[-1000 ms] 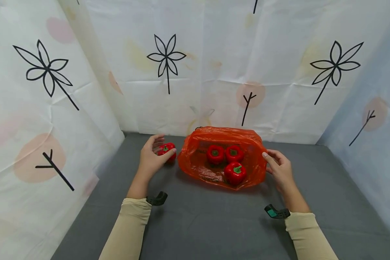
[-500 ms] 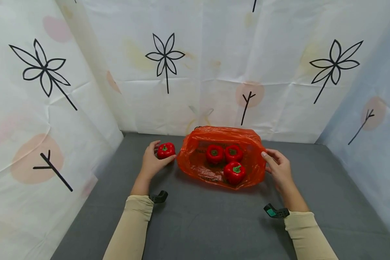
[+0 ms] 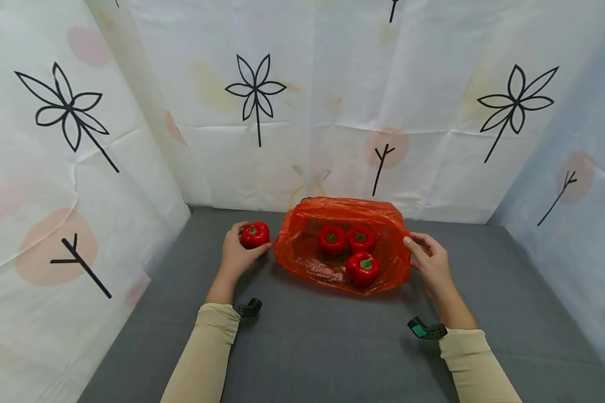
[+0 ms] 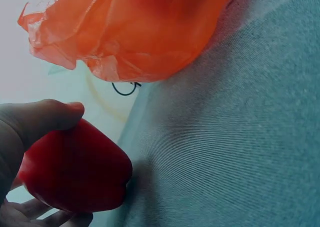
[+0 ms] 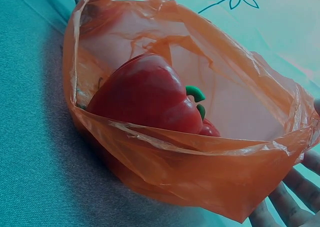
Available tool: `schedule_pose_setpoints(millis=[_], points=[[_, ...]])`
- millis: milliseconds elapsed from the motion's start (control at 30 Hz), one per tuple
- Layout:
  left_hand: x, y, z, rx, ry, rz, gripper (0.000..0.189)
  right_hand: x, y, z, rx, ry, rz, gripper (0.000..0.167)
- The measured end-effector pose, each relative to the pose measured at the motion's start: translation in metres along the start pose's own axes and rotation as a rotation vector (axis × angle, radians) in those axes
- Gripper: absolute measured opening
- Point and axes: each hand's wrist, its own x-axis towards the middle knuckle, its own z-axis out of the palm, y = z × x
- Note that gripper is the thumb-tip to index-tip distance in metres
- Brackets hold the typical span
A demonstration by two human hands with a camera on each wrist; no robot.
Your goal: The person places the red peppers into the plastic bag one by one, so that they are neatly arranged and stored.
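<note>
My left hand (image 3: pixel 236 252) grips a red bell pepper (image 3: pixel 255 235) left of the orange plastic bag (image 3: pixel 302 269), thumb on one side and fingers round the other. In the left wrist view the pepper (image 4: pixel 80 172) sits close over the cloth, below the bag (image 4: pixel 145 42). The bag lies with its mouth towards me. Inside are three red bell peppers, one in front (image 3: pixel 363 270) with its green stem up and two behind, one on the left (image 3: pixel 331 240) and one on the right (image 3: pixel 361 239). My right hand (image 3: pixel 432 263) pinches the bag's right rim between thumb and fingers.
Grey cloth (image 3: pixel 322 352) covers the table under everything. A pale patterned curtain (image 3: pixel 433 184) closes off the back, with side curtains at left (image 3: pixel 131 235) and right (image 3: pixel 549 196). A dark device (image 3: pixel 249 308) is strapped to each wrist.
My left hand has come down around the pepper from behind and above it, and the grasped pepper has shifted slightly left. The right hand keeps its hold on the bag rim.
</note>
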Motion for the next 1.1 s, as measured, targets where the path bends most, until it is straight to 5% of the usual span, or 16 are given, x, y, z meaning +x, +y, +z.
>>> schedule_pose_setpoints(millis=[200, 367, 567, 767, 1100], points=[[-0.004, 0.021, -0.012, -0.054, 0.069, 0.037, 0.084, 0.000, 0.000, 0.000, 0.014, -0.004, 0.007, 0.026], [-0.013, 0.054, -0.024, -0.098, 0.107, 0.153, 0.083, 0.000, 0.001, 0.000, 0.011, -0.001, 0.005, 0.025], [-0.033, 0.098, -0.024, -0.187, 0.003, 0.275, 0.080, 0.000, 0.001, 0.000, 0.029, 0.011, 0.013, 0.025], [-0.048, 0.119, -0.003, -0.206, -0.122, 0.325, 0.081, 0.000, -0.001, 0.000, 0.012, 0.009, 0.013, 0.031], [-0.060, 0.109, 0.052, -0.138, -0.275, 0.435, 0.078, -0.002, 0.001, 0.000, -0.004, 0.005, 0.004, 0.031]])
